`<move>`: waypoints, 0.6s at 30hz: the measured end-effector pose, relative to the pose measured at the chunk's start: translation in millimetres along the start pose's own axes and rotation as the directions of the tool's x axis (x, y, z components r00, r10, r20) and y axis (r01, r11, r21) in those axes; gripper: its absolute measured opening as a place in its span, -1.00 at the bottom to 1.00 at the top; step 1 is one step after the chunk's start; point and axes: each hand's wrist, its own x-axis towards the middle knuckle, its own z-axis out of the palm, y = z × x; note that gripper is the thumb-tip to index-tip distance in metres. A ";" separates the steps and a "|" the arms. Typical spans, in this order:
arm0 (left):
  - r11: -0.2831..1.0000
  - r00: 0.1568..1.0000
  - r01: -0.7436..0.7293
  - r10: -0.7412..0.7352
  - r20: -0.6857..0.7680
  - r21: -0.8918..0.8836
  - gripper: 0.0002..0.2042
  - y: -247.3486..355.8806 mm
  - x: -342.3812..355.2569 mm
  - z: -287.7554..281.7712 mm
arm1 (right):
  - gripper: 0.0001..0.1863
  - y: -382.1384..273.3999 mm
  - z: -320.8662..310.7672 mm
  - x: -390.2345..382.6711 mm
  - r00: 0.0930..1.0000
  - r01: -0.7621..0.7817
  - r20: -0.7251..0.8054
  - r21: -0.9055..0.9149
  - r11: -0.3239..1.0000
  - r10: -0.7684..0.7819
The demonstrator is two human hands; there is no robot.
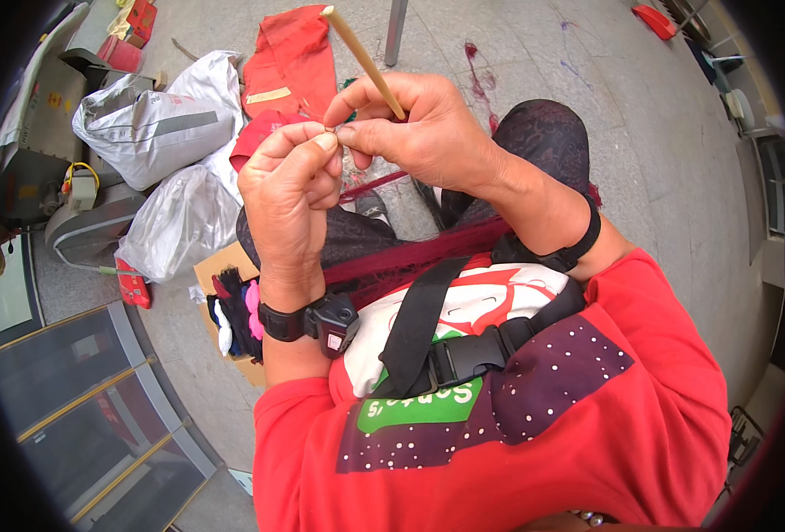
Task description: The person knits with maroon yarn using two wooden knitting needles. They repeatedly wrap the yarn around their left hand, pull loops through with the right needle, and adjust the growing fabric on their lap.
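Observation:
My left hand (290,182) and my right hand (437,133) meet fingertip to fingertip above my lap. A wooden stick (357,53) slants up out of my right hand, its lower end tucked between the fingers. Both thumbs and forefingers pinch closed at one spot, on something too small and hidden to name. Below them, a bundle of dark red yarn (419,255) stretches across my lap, over my dark patterned trousers.
Left of my legs stand a white sack (157,133), a clear plastic bag (184,222) and a cardboard box (211,266) of coloured bundles. Red cloth (290,58) lies ahead beside a metal pole (396,34). Loose red yarn (477,80) trails over the floor tiles.

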 end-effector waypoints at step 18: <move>0.996 0.995 0.070 -0.074 0.067 0.058 -0.96 -2.0 -1.1 2.7 | -0.93 -7.9 -16.6 -0.4 0.983 0.183 0.090 -0.517 0.836 -0.160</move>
